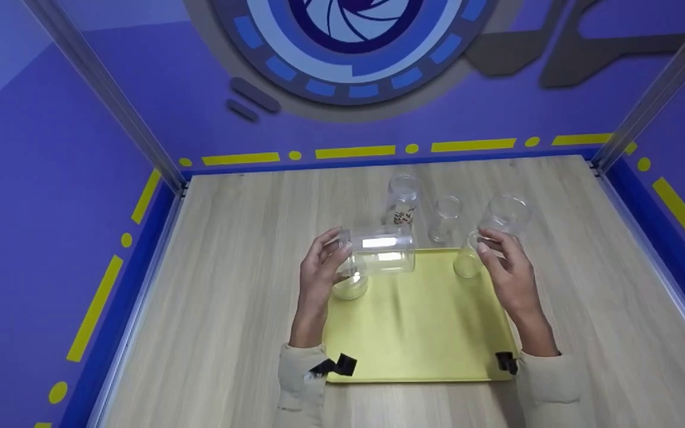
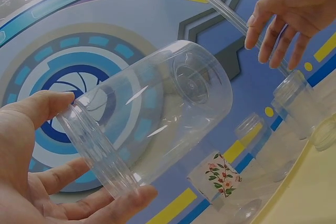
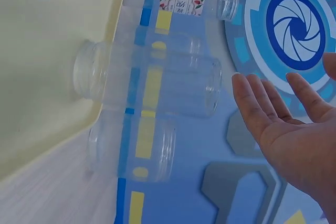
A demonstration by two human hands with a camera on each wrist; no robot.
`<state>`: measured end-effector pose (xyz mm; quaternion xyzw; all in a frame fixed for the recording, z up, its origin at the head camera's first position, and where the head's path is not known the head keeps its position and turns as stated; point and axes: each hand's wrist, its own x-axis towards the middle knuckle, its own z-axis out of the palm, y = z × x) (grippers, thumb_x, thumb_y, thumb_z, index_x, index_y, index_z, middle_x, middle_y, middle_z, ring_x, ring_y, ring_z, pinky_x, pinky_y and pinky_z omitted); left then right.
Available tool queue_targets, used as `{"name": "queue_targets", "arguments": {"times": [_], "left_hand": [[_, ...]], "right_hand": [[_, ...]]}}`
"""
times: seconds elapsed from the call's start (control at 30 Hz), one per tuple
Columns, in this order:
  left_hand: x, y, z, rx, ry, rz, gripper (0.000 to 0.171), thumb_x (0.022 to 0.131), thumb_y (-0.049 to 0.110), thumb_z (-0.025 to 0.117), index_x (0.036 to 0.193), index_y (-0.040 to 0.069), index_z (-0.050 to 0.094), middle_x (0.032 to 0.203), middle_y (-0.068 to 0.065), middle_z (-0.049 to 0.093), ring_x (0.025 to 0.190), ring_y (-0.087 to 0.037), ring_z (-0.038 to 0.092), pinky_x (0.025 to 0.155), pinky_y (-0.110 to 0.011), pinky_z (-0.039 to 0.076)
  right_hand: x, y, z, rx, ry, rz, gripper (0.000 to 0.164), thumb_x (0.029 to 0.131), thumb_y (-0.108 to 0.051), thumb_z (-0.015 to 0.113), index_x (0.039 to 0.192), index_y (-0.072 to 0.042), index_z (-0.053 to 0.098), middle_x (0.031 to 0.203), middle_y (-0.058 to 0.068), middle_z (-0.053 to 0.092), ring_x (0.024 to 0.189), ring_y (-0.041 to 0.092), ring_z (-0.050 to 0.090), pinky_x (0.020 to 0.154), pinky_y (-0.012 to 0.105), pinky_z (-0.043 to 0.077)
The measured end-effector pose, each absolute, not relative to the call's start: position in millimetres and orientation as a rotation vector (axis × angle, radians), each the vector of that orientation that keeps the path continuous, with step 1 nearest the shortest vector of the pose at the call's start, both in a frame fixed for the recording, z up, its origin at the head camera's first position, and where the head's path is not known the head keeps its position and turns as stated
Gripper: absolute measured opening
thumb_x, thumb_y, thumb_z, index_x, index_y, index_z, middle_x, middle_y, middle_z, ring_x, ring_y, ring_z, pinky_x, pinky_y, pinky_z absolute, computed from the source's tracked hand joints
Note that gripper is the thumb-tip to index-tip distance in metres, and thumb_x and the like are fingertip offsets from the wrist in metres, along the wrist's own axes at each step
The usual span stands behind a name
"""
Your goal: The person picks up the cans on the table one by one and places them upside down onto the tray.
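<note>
My left hand (image 1: pixel 321 267) grips a clear plastic jar (image 1: pixel 381 249) by its threaded mouth, holding it sideways over the tray's back. In the left wrist view the thumb lies on one side of that rim and the fingers on the other. Below this hand, another clear jar (image 1: pixel 351 286) stands at the back left of the yellow tray (image 1: pixel 420 333). My right hand (image 1: pixel 512 273) has its fingers extended and holds nothing. Close by, a clear jar (image 3: pixel 152 80) stands mouth down at the tray's back right; the right wrist view shows a gap between them.
Behind the tray stand a clear jar with a floral label (image 1: pixel 403 205), a narrow clear jar (image 1: pixel 446 219) and a wider clear jar (image 1: pixel 509 213). The wooden table (image 1: pixel 229 285) is bounded by blue panels (image 1: pixel 366 134) at the back and sides.
</note>
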<state>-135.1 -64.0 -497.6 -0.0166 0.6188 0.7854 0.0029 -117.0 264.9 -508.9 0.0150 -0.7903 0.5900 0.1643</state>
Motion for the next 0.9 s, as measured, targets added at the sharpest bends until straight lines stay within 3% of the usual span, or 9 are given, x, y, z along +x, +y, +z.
{"name": "queue_targets", "arguments": {"times": [0.23, 0.53, 0.9], "left_hand": [[-134, -62, -498, -0.068, 1.923, 2.471, 0.057, 0.097, 0.027, 0.076, 0.147, 0.008, 0.059, 0.134, -0.015, 0.066, 0.117, -0.03, 0.066, 0.077, -0.036, 0.06], [-134, -63, -498, -0.057, 1.937, 2.467, 0.056, 0.098, 0.027, 0.074, 0.147, 0.007, 0.059, 0.134, -0.015, 0.066, 0.117, -0.029, 0.066, 0.078, -0.037, 0.061], [-133, -62, -498, -0.037, 1.934, 2.459, 0.058, 0.097, 0.027, 0.074, 0.148, 0.006, 0.057, 0.136, -0.017, 0.064, 0.12, -0.035, 0.064, 0.08, -0.039, 0.061]], "right_hand": [[-119, 252, -505, 0.08, -2.214, 1.779, 0.036, 0.108, -0.008, 0.06, 0.142, 0.002, 0.061, 0.142, 0.015, 0.061, 0.124, 0.012, 0.06, 0.1, 0.021, 0.046], [-121, 239, -505, 0.151, -2.207, 1.878, 0.038, 0.107, -0.005, 0.06, 0.144, 0.006, 0.057, 0.145, 0.017, 0.059, 0.131, 0.022, 0.058, 0.104, 0.026, 0.048], [-122, 222, -504, 0.256, -2.111, 2.036, 0.04, 0.106, 0.0, 0.058, 0.144, 0.012, 0.053, 0.145, 0.02, 0.058, 0.133, 0.038, 0.056, 0.099, 0.033, 0.055]]}}
